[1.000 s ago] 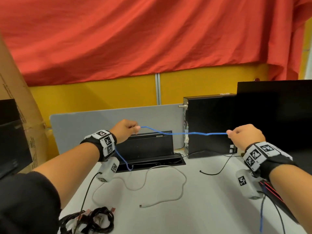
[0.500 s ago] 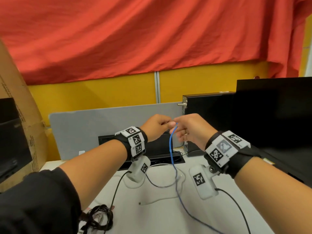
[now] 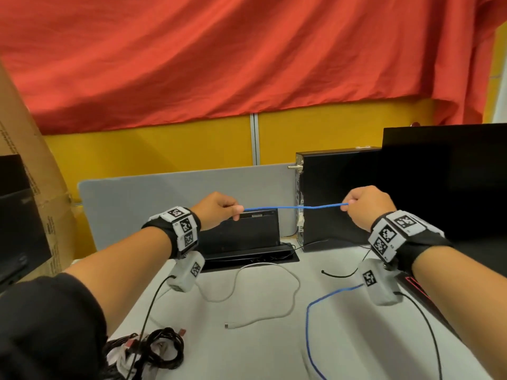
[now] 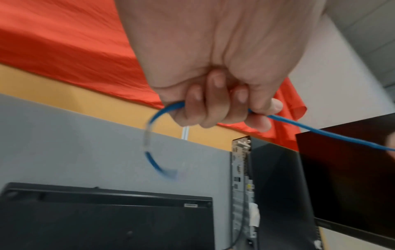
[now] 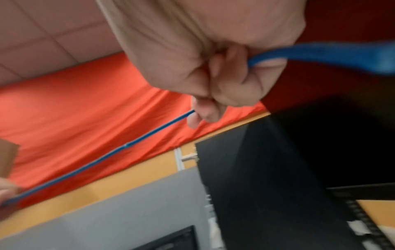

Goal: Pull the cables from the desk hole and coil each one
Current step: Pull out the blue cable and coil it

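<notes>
A thin blue cable [image 3: 293,207] runs taut between my two raised hands above the desk. My left hand [image 3: 219,211] grips it in a fist, and a short blue loop [image 4: 152,133] with the plug end hangs from that fist. My right hand [image 3: 366,205] holds the cable [image 5: 149,135] too, fingers curled round it. The cable's tail [image 3: 311,325] drops behind the right wrist and trails across the desk toward me. The desk hole [image 3: 247,260] is a black open slot at the back. A white cable [image 3: 271,292] and a black cable [image 3: 340,275] lie loose near it.
A coiled bundle of black cables [image 3: 153,349] lies at the desk's near left. A black computer case [image 3: 334,198] and a monitor [image 3: 450,176] stand at the right. A grey divider panel [image 3: 153,196] stands behind the slot, and a cardboard box [image 3: 24,171] leans at the left.
Half a second ago my hands met at the middle with the blue cable hanging down. They have since drawn apart, stretching a length of cable level between them.
</notes>
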The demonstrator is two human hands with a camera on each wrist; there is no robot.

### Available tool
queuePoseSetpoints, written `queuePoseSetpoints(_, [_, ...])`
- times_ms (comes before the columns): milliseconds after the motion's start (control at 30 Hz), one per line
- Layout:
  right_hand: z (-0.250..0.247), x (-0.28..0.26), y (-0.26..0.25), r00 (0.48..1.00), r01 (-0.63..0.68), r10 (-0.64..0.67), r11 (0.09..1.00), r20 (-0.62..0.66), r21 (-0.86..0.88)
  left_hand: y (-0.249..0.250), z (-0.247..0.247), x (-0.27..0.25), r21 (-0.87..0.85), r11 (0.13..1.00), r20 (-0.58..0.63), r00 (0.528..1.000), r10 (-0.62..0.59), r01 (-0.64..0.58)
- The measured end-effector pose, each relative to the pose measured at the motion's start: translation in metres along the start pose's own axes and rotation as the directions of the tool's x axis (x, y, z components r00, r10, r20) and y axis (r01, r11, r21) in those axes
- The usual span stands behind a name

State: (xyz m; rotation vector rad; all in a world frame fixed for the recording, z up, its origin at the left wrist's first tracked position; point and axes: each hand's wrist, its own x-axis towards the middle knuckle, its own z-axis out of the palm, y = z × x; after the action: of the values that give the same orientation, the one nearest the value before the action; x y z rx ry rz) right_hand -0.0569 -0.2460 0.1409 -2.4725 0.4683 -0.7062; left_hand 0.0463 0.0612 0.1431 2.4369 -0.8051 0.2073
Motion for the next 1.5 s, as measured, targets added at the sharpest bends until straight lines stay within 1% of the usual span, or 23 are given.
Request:
queuePoseSetpoints(67, [0.002,0.009,0.022,0.996,-0.067,0.062,0.994,-0.059,-0.087,-0.015,-0.008,-0.004,0.057,0.998,-0.026,0.999,-0.034,0.035])
queuePoseSetpoints(167, [0.010,0.015,0.045,0.987,-0.125,0.110,0.985,-0.121,-0.123,-0.028,-0.011,-0.009,0.077,0.994,-0.058,0.996,-0.073,0.077])
queuePoseSetpoints(233, [0.017,0.014,0.050,0.985,-0.141,0.125,0.981,-0.117,-0.135,-0.029,-0.009,-0.009,0.075,0.994,-0.079,0.994,-0.072,0.078])
queuePoseSetpoints(300, [0.020,0.008,0.044,0.990,-0.139,0.132,0.968,-0.048,-0.211,-0.025,-0.006,-0.007,0.061,0.996,-0.113,0.992,-0.064,0.071])
queuePoseSetpoints(367, [0.022,-0.001,0.031,0.994,-0.090,0.106,0.927,0.024,-0.365,-0.015,-0.001,-0.005,0.041,0.997,-0.123,0.991,-0.053,0.058])
queuePoseSetpoints(433, [0.026,-0.011,0.012,0.998,0.053,-0.040,0.911,0.041,-0.410,0.001,0.006,-0.002,0.024,0.999,-0.102,0.994,-0.025,0.028])
queuePoseSetpoints(467, [0.029,-0.019,-0.001,0.989,0.148,-0.136,0.929,0.057,-0.339,0.010,0.012,-0.001,0.016,1.000,-0.087,0.996,-0.006,0.008])
queuePoseSetpoints(533, [0.038,-0.036,-0.030,0.943,0.311,-0.301,0.949,0.141,-0.052,0.028,0.023,0.001,0.002,0.999,-0.065,0.997,0.044,-0.044])
queuePoseSetpoints(567, [0.043,-0.043,-0.043,0.916,0.335,-0.343,0.939,0.208,0.074,0.037,0.028,0.002,-0.010,0.998,-0.060,0.996,0.067,-0.068])
queuePoseSetpoints(633, [0.050,-0.054,-0.057,0.885,0.261,-0.347,0.922,0.311,0.284,0.048,0.031,0.002,-0.041,0.995,-0.055,0.994,0.093,-0.095])
queuePoseSetpoints(667, [0.052,-0.055,-0.058,0.880,0.228,-0.342,0.913,0.331,0.339,0.051,0.030,0.001,-0.058,0.993,-0.054,0.994,0.096,-0.099])
queuePoseSetpoints(733, [0.054,-0.052,-0.052,0.879,0.278,-0.369,0.911,0.301,0.304,0.054,0.026,-0.003,-0.082,0.993,-0.033,0.996,0.081,-0.084])
queuePoseSetpoints(833, [0.052,-0.041,-0.037,0.916,0.363,-0.371,0.928,0.152,0.083,0.051,0.022,-0.013,-0.117,0.993,0.053,0.998,0.016,-0.010])
queuePoseSetpoints(933, [0.049,-0.029,-0.021,0.929,0.367,-0.370,0.912,-0.019,0.185,0.049,0.020,-0.024,-0.255,0.957,0.196,0.977,-0.088,0.138])
queuePoseSetpoints(1033, [0.049,-0.023,-0.006,0.922,0.380,-0.373,0.923,-0.104,0.055,0.055,0.022,-0.032,-0.306,0.937,0.335,0.941,-0.058,0.167])
queuePoseSetpoints(1067, [0.049,-0.022,-0.002,0.923,0.365,-0.362,0.931,-0.130,-0.002,0.059,0.023,-0.035,-0.368,0.913,0.376,0.926,-0.029,0.178])
queuePoseSetpoints(1133, [0.049,-0.022,0.007,0.941,0.304,-0.307,0.952,-0.144,-0.046,0.065,0.027,-0.039,-0.553,0.799,0.447,0.893,0.046,0.236])
queuePoseSetpoints(1200, [0.053,-0.027,0.013,0.968,0.240,-0.244,0.969,-0.058,-0.059,0.071,0.030,-0.044,-0.705,0.647,0.482,0.865,0.139,0.289])
queuePoseSetpoints(1267, [0.061,-0.039,0.013,0.969,0.236,-0.231,0.970,0.082,-0.060,0.076,0.035,-0.050,-0.809,0.501,0.468,0.852,0.233,0.308])
queuePoseSetpoints(1333, [0.070,-0.056,0.006,0.938,0.278,-0.266,0.960,0.220,-0.026,0.081,0.041,-0.053,-0.891,0.347,0.391,0.882,0.262,0.292])
queuePoseSetpoints(1400, [0.078,-0.074,-0.001,0.880,0.319,-0.296,0.948,0.370,0.000,0.083,0.047,-0.052,-0.955,0.200,0.260,0.942,0.213,0.218])
queuePoseSetpoints(1433, [0.081,-0.084,-0.004,0.840,0.337,-0.303,0.942,0.451,0.006,0.082,0.049,-0.051,-0.974,0.155,0.188,0.967,0.171,0.162])
queuePoseSetpoints(1500, [0.083,-0.102,-0.010,0.755,0.365,-0.315,0.930,0.575,0.029,0.077,0.050,-0.050,-0.991,0.107,0.087,0.993,0.077,0.078])
